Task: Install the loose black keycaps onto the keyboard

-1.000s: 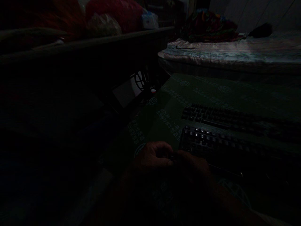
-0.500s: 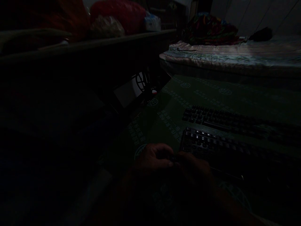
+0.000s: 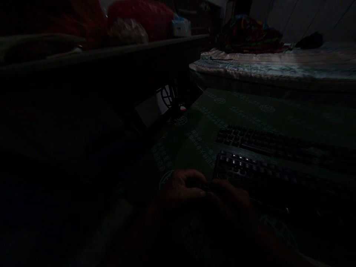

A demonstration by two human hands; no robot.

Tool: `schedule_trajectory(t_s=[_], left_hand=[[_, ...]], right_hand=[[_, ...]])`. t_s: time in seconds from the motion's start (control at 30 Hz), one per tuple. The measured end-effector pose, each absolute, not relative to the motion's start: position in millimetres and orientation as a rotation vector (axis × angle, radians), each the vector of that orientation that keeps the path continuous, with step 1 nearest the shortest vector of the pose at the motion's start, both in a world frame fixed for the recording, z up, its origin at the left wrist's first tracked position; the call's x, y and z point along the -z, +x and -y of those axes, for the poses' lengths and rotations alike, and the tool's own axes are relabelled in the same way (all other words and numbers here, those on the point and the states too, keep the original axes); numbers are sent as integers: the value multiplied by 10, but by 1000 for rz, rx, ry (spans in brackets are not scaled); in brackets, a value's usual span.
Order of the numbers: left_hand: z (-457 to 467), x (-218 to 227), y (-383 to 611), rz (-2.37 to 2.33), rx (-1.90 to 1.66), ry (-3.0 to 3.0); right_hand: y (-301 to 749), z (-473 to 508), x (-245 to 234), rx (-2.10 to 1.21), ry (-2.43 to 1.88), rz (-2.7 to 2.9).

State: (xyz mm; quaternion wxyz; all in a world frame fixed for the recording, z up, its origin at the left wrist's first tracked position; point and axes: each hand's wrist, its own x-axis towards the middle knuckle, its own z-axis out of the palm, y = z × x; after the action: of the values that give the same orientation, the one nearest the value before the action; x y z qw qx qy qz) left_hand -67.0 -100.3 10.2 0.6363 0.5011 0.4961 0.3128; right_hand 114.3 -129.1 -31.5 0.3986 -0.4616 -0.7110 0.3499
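The picture is very dark. My left hand [image 3: 185, 184] pinches a small dark piece, apparently a keycap [image 3: 206, 187], between thumb and index finger. From the other side my right hand [image 3: 229, 194] closes on the same piece, its fingertips meeting those of the left. Just beyond the right hand lies a black keyboard [image 3: 239, 165], partly covered by that hand and by shadow. Its near left part shows low dark stubs, while shiny keys line its far edge. Behind it, rows of black keycaps [image 3: 256, 142] are laid out on the green printed board [image 3: 191, 129].
To the left runs a raised shelf [image 3: 155, 43] bearing a red bag [image 3: 141, 16] and other plastic bags. A fan-like round grille [image 3: 167, 97] stands beneath its far end. At the back is a bed [image 3: 267, 66] with bundled patterned cloth [image 3: 250, 35].
Both hands stay in place with the small piece between them, the fingers shifting only slightly. The keyboard and the rows of keycaps have not moved.
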Motion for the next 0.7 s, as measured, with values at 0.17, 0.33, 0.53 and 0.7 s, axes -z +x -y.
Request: schedule_trajectory(t_s=[0.17,0.33,0.53,0.7], left_hand=[[996,-105,-676,-1109,-703,1138],[981,-129,-679,-1181,-662,1193],[917,-225,-669,-1199,-607,1214],[808,-326,-646,-1153,-503,1280]], right_hand=[[1146,1291,293,-922,-1149,1777],[1136,1289,256,-980,-1173,1768],[1117,1254,251,-914,-1153,1760],[1171,1199,281,-671,-1134,1834]])
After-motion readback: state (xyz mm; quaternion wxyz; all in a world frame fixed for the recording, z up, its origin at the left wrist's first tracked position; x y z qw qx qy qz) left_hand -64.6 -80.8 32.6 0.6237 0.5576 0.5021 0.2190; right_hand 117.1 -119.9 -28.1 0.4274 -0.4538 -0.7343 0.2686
